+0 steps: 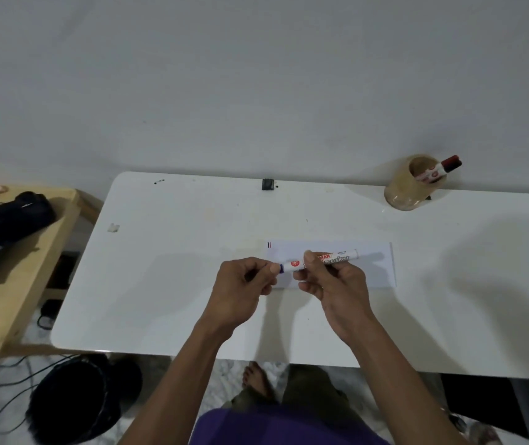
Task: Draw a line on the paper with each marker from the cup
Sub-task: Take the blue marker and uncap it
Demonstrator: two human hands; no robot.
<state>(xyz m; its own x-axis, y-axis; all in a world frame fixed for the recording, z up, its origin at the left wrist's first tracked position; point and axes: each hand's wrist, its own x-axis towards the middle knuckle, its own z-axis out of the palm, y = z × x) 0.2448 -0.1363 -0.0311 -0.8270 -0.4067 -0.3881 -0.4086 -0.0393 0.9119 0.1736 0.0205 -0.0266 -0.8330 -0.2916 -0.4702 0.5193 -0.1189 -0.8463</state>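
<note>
Above the paper (375, 268) I hold a white marker (337, 256) level. My right hand (330, 277) grips its barrel. My left hand (243, 281) pinches the blue cap end (279, 268) at the marker's left tip. The paper lies flat on the white table (160, 284) and bears two short lines, one red and one dark, at its top left corner (269, 244). At the back right a tan cup (410, 184) stands with one red-capped marker (439, 170) leaning out of it.
A small black object (268, 184) sits at the table's back edge. A wooden side table (15, 268) with a dark bag (3, 226) is at the left. Cables and a black round object (73, 399) lie on the floor. My foot (256, 380) shows below the table edge.
</note>
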